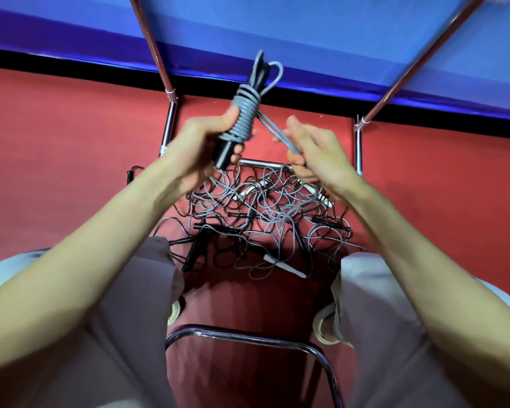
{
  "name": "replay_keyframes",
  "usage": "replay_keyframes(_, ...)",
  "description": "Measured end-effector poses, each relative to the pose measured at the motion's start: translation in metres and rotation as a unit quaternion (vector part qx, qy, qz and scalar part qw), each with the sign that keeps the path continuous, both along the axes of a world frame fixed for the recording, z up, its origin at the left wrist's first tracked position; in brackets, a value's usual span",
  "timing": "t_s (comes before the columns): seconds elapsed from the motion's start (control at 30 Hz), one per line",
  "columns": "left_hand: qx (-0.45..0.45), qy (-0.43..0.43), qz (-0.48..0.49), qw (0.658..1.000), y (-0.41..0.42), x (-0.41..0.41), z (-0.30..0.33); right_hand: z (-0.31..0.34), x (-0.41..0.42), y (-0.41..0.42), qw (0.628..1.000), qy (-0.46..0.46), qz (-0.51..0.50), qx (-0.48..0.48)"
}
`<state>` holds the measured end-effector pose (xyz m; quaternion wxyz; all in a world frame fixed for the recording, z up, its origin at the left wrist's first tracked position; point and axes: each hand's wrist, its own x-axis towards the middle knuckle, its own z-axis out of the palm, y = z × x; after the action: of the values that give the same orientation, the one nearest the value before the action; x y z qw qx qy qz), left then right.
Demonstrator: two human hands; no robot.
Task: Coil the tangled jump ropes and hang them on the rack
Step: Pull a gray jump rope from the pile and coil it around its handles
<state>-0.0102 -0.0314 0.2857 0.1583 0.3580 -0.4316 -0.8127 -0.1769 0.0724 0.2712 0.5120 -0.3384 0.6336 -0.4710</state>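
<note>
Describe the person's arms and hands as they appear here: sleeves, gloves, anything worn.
Both forearms are bare up to the frame edge, with no sleeves in view. The left hand and right hand wear no gloves; no rings, watch or wristband show. The fingers are slightly blurred.

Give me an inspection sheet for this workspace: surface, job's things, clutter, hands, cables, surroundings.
Surface: red floor; no table seen.
Job's things: grey rope bundle wound round black handles, loop sticking out on top; tangled pile of grey and black ropes with black and white handles on the floor.
Clutter: nothing seen apart from the pile.
Hands: left hand grips the bundle; right hand pinches its loose grey strands, pulled taut.
Cables: nothing seen besides the ropes.
Surroundings: chrome frame behind the pile, blue wall, chrome chair edge between the person's knees.
</note>
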Motion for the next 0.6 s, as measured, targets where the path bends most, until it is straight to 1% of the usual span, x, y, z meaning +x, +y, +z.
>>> replay_keyframes(0.07, -0.065, -0.036, 0.030, 0.997, -0.005, 0.002, 0.000, 0.000, -0.003, -0.001, 0.998, 0.050, -0.003, -0.027)
replay_keyframes(0.17, -0.137, -0.096, 0.060, 0.984, -0.001, 0.002, -0.010, 0.000, -0.004, -0.003, 0.987, 0.157, -0.024, -0.037)
replay_keyframes(0.23, -0.183, -0.136, 0.086, 0.970, 0.002, -0.001, -0.016, -0.001, -0.003, -0.003, 0.976, 0.215, -0.028, -0.035)
replay_keyframes(0.3, -0.232, -0.174, 0.103, 0.952, 0.001, -0.003, -0.023, -0.002, 0.001, -0.003, 0.969, 0.245, -0.026, -0.029)
replay_keyframes(0.33, -0.270, -0.197, 0.103, 0.937, 0.001, -0.004, -0.026, -0.002, 0.003, -0.003, 0.967, 0.251, -0.020, -0.024)
replay_keyframes(0.37, -0.325, -0.226, 0.097, 0.913, 0.002, -0.005, -0.030, -0.002, 0.006, -0.003, 0.969, 0.247, -0.013, -0.019)
replay_keyframes(0.4, -0.395, -0.259, 0.088, 0.877, 0.003, -0.004, -0.034, 0.000, 0.009, -0.003, 0.973, 0.232, -0.008, -0.013)
replay_keyframes(0.43, -0.472, -0.285, 0.079, 0.830, 0.006, -0.002, -0.037, 0.001, 0.012, -0.003, 0.978, 0.207, -0.010, -0.007)
replay_keyframes(0.5, -0.607, -0.298, 0.063, 0.734, 0.012, 0.002, -0.040, 0.003, 0.016, -0.003, 0.990, 0.137, -0.033, 0.018)
replay_keyframes(0.6, -0.740, -0.298, 0.038, 0.601, 0.019, 0.002, -0.048, 0.003, 0.018, 0.001, 0.995, 0.002, -0.077, 0.069)
